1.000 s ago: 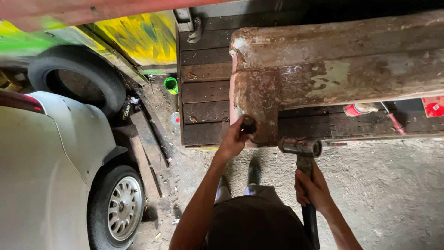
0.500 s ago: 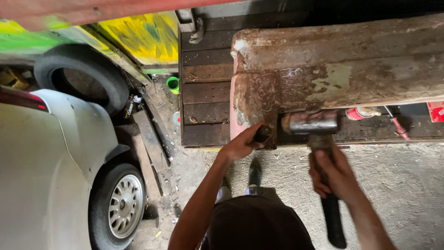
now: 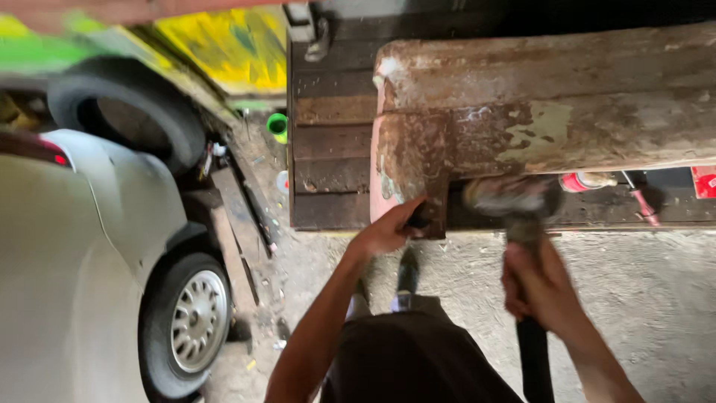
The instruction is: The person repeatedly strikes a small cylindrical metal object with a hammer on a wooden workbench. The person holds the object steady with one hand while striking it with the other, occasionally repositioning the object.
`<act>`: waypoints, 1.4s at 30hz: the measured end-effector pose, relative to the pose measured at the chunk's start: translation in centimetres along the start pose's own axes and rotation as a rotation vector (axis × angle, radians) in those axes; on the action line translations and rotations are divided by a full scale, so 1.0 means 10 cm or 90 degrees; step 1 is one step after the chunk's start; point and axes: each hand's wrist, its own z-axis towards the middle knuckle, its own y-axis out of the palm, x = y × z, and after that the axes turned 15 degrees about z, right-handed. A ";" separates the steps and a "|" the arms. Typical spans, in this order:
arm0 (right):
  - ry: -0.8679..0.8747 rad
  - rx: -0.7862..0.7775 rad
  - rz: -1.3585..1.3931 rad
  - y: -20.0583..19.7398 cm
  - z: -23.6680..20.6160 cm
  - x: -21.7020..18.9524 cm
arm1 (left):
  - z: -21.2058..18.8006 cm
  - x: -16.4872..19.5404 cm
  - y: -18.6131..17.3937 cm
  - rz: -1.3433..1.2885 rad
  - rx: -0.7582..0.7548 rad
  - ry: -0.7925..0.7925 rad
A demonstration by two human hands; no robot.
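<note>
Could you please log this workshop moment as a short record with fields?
Left hand: left hand holds a small dark tool against the rusty metal beam
Right hand: right hand grips the black-handled hammer, its head blurred beside the beam
Nearby: white car; black tyre; green cup

White car (image 3: 67, 276), spare tyre (image 3: 127, 119), green cup (image 3: 277, 124), red spray can (image 3: 585, 181), wooden planks (image 3: 231, 216)

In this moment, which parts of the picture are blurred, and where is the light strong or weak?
In the head view, the hammer head is smeared by motion and the right hand is soft; the left hand at the rusty beam is clearer. The white car looks pale and slightly hazy, and the space behind the beam is dark.
</note>
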 end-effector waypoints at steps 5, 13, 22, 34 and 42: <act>-0.244 -0.054 0.106 0.01 -0.46 -0.42 | -0.02 0.13 -0.03 0.004 0.004 -0.070; -0.311 -0.059 0.168 0.09 -0.84 -0.58 | -0.10 0.21 -0.12 -0.023 0.021 -0.043; -0.242 -0.081 0.126 0.06 -0.66 -0.39 | 0.05 0.14 -0.09 -0.032 -0.036 -0.012; 0.027 0.002 0.017 0.13 -0.02 0.09 | 0.14 -0.04 -0.04 -0.150 -0.001 0.086; -0.084 0.001 0.113 -0.05 -0.13 0.02 | 0.01 -0.10 -0.07 -0.079 0.089 0.037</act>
